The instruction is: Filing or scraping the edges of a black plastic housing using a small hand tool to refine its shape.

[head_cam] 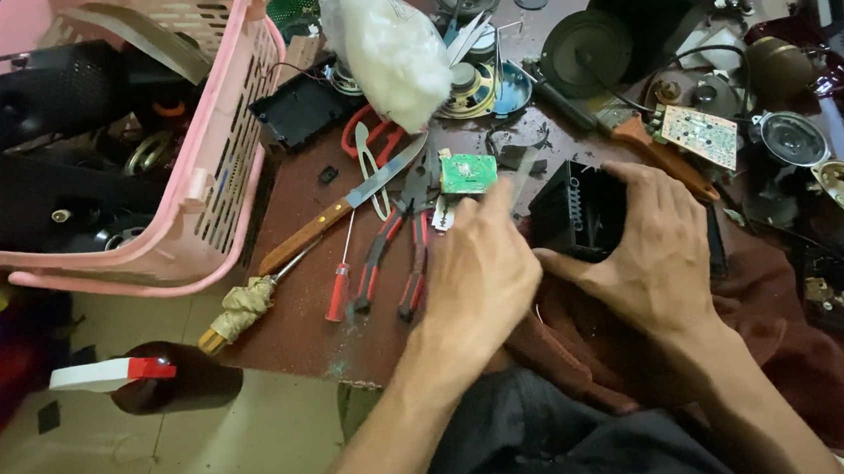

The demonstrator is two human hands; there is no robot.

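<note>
We count two hands at bench centre. Right hand clamped around one black plastic housing; left hand just left of it, fingers together, whether pinching anything we cannot tell. Left of them: one green circuit board, one knife, one red screwdriver, one pink basket far left.

The right hand hides much of the black plastic casing; the pink basket runs off the top edge
</note>
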